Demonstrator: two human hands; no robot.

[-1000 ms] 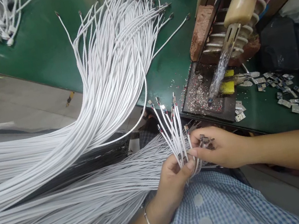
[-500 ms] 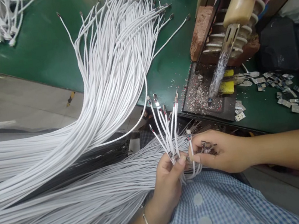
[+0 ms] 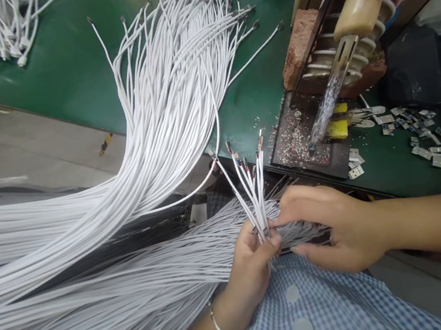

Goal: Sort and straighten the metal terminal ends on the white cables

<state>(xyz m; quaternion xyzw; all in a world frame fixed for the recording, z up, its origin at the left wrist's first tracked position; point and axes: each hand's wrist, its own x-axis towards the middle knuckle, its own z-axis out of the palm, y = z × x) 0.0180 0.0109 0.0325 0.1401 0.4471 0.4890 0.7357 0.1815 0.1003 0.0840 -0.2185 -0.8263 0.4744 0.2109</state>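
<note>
My left hand (image 3: 251, 260), with a bracelet at the wrist, is closed around a small bunch of white cables (image 3: 255, 195). Their ends fan upward and carry small metal connectors, with bits of red at some of the joints. Just right of the bunch is my right hand (image 3: 330, 225), thumb and forefinger apart and nothing visible between them. Its fingertip is close to the cables by my left hand; whether it touches them I cannot tell. A spread of thin white cables (image 3: 161, 291) runs below and behind both hands.
A thick bundle of white cables (image 3: 168, 100) lies across the green table (image 3: 67, 94). At the right, a soldering iron (image 3: 332, 91) rests in a coil holder beside a brick (image 3: 300, 46) and a yellow sponge (image 3: 338, 128). Loose metal USB plugs (image 3: 419, 125) lie nearby.
My right hand has let go of the cable ends it held and opened, its thumb dropping away from the forefinger. The cables in my left hand have shifted slightly.
</note>
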